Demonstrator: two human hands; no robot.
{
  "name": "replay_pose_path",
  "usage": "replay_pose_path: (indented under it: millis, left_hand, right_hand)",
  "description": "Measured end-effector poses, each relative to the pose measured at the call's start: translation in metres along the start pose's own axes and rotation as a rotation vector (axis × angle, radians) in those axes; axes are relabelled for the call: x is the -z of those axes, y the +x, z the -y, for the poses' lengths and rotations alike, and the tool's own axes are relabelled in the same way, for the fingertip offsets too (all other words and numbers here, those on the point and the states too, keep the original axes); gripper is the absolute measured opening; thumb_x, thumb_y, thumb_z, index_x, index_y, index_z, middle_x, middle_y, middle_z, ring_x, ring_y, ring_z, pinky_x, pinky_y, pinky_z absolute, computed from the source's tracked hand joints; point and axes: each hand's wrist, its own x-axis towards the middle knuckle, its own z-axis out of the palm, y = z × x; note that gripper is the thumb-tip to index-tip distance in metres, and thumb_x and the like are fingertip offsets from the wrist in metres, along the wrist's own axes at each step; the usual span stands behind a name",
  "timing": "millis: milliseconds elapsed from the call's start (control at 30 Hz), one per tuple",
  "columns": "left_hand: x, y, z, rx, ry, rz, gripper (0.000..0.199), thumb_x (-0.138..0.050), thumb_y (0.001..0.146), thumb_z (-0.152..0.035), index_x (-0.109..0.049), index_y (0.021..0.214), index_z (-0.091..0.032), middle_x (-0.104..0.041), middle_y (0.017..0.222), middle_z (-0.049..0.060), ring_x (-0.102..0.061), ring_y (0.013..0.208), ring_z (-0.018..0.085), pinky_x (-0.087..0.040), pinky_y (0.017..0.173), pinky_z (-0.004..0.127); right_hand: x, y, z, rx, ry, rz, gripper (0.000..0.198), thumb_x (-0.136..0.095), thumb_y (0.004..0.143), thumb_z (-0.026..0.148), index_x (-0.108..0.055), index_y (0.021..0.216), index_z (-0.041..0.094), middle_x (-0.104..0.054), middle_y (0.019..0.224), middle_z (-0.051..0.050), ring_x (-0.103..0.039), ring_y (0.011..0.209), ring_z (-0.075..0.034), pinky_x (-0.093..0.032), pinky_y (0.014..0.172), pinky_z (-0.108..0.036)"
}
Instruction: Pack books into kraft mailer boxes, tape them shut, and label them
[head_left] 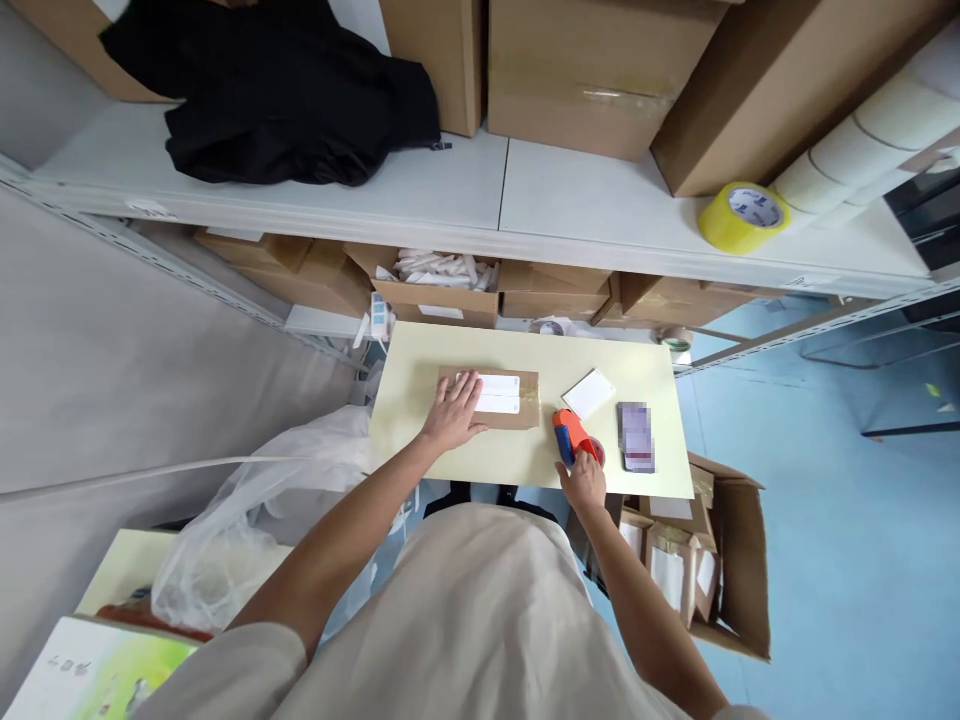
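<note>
A small cardboard box (pixel 529 400) with white labels on its top lies on the pale yellow table (pixel 420 345). My left hand (pixel 454 410) rests flat on its left part, fingers stretched over the edge of the labels. To the right, at the table's front edge, my right hand (pixel 585 483) is closed on an orange and blue tape dispenser (pixel 571 432). Part of its grip is hidden under my fingers. Just beyond the dispenser is a white card or stack of labels (pixel 589 393). A phone (pixel 636 437) lies farther right.
Above the table's far side runs a white shelf (pixel 465 205) with a black garment (pixel 300 110), large cartons and a yellow tape roll (pixel 744 217). An open carton (pixel 739 570) holding several boxes stands on the floor at right. Clear plastic wrap (pixel 247 530) bunches at left.
</note>
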Motion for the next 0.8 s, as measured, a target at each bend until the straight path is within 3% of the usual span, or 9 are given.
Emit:
replay_pose_path:
  millis: [167, 300, 367, 467, 633, 800]
  left_hand:
    - [-0.002, 0.0, -0.003, 0.01, -0.007, 0.013, 0.081, -0.061, 0.081, -0.044, -0.026, 0.147, -0.013, -0.028, 0.151, 0.018, -0.02, 0.142, 0.034, -0.005, 0.116, 0.053]
    - [-0.006, -0.008, -0.011, 0.04, -0.006, 0.032, 0.08, -0.059, 0.082, -0.044, -0.025, 0.148, -0.015, -0.025, 0.153, 0.016, -0.017, 0.143, 0.033, -0.004, 0.116, 0.053]
    - [-0.008, -0.013, -0.017, 0.047, -0.004, 0.04, 0.08, -0.059, 0.082, -0.044, -0.025, 0.148, -0.015, -0.023, 0.154, 0.015, -0.015, 0.144, 0.033, -0.002, 0.116, 0.052]
    - [-0.011, -0.018, -0.024, 0.034, -0.019, 0.04, 0.08, -0.06, 0.082, -0.043, -0.025, 0.148, -0.015, -0.023, 0.154, 0.016, -0.014, 0.144, 0.032, 0.0, 0.116, 0.052]
    - [-0.009, -0.02, -0.025, -0.007, -0.083, 0.001, 0.077, -0.06, 0.081, -0.045, -0.033, 0.144, -0.011, -0.035, 0.148, 0.019, -0.018, 0.143, 0.034, -0.001, 0.116, 0.052]
    - [0.0, -0.017, -0.019, 0.035, -0.316, -0.025, 0.066, -0.059, 0.079, -0.041, -0.042, 0.139, -0.018, -0.042, 0.145, 0.013, -0.024, 0.141, 0.033, -0.007, 0.116, 0.052]
  right_hand:
    - [0.009, 0.015, -0.002, -0.072, 0.123, -0.041, 0.032, -0.048, 0.083, 0.038, -0.056, 0.109, 0.022, -0.063, 0.097, -0.012, -0.063, 0.091, -0.027, -0.05, 0.079, -0.042]
    - [0.052, 0.04, -0.002, -0.19, 0.296, -0.143, 0.037, -0.044, 0.083, 0.048, -0.058, 0.099, 0.017, -0.063, 0.073, -0.007, -0.059, 0.065, -0.023, -0.046, 0.055, -0.032]
    - [0.076, 0.059, 0.007, -0.135, 0.39, -0.169, 0.033, -0.045, 0.081, 0.048, -0.057, 0.082, 0.018, -0.053, 0.057, 0.0, -0.049, 0.053, -0.017, -0.039, 0.047, -0.027]
    - [0.095, 0.094, 0.04, 0.014, 0.462, -0.048, 0.036, -0.046, 0.082, 0.048, -0.042, 0.059, 0.021, -0.036, 0.049, 0.005, -0.034, 0.047, -0.011, -0.028, 0.044, -0.025]
    - [0.08, 0.144, 0.099, 0.119, 0.426, 0.202, 0.055, -0.039, 0.085, 0.061, -0.025, 0.048, 0.023, -0.026, 0.045, 0.005, -0.026, 0.045, -0.008, -0.024, 0.044, -0.025]
    - [0.068, 0.162, 0.111, 0.128, 0.252, 0.272, 0.06, -0.038, 0.085, 0.063, -0.026, 0.043, 0.023, -0.03, 0.041, 0.004, -0.03, 0.042, -0.009, -0.027, 0.045, -0.026]
